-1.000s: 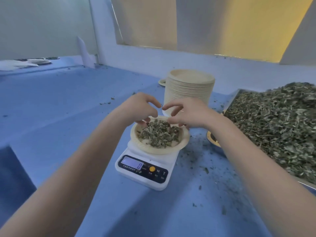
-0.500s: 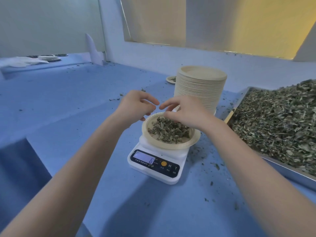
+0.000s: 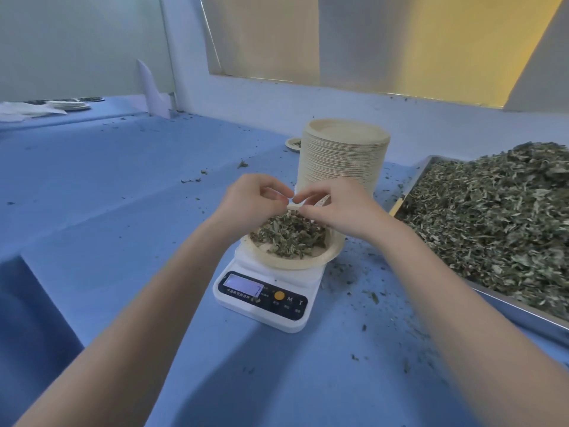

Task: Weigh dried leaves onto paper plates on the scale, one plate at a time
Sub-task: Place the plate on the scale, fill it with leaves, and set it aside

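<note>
**Over the scale: both hands working at the far rim of a loaded plate**

Head view, only 1 camera. On the blue table [image 3: 129,241] a white digital scale [image 3: 264,291] carries 1 paper plate [image 3: 292,261] with a mound of dried leaves [image 3: 289,237] in it. Left hand [image 3: 249,204] and right hand [image 3: 335,211] meet above the plate's far edge, fingertips nearly touching each other. Both have curled fingers, and a pale edge shows between them at the rim. Looks like they pinch the plate rim or a small piece there; cannot tell which, or whether either hand truly grips. Scale display is lit, reading too blurred to make out.

Behind the scale, close by, stands a tall stack of plates [image 3: 341,155]. Right of the scale, a metal tray [image 3: 523,315] holds the big leaf supply [image 3: 492,217]. Loose leaf bits scattered on the table around the scale. Far left at the back, a few filled plates [image 3: 70,104], small and unclear.

Step judgement: fine adjustment of the portion, or taking hold of the plate once weight is right. Next move likely calls for checking the display, then lifting the plate level so nothing spills, setting it aside, and putting 1 fresh plate from the stack onto the scale.
</note>
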A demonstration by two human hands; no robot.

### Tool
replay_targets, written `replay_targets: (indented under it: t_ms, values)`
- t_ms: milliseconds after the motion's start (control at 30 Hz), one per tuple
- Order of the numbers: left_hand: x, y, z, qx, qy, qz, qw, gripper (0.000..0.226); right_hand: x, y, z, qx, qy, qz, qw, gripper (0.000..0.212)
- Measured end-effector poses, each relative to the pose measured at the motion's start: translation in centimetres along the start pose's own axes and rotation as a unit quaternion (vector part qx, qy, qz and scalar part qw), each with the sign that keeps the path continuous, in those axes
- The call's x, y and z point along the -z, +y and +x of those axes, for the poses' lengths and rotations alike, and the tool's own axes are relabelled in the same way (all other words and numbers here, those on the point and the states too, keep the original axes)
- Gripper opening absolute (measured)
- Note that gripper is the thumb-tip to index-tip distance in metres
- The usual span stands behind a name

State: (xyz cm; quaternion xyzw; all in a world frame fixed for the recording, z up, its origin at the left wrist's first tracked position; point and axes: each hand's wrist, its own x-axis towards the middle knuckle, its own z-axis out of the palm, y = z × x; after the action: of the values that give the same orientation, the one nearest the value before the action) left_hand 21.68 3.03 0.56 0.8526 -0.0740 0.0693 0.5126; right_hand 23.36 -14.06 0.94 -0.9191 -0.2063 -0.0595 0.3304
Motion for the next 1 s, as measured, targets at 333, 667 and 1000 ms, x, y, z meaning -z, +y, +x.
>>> replay_targets:
  t_ms: [333, 667, 1000]
  values:
    - [0.3, -2.9, 0.6, 0.064, 0.109, 0.110, 0.986, 0.027, 1.8, 3.4, -2.1, -0.102, -0.126, -0.020, 0.987, 0.109]
    - [0.0, -5.3, -0.2, 0.197, 0.043, 0.026, 0.979, 0.006, -0.4, 4.0, -2.3, -0.081, -0.127, -0.008, 0.989, 0.143]
    - [6.6, -2.4, 0.9, 0.160, 0.176, -0.208, 0.949, 0.012, -0.7, -1.9, 2.6, -0.049, -0.011, 0.186, 0.981, 0.044]
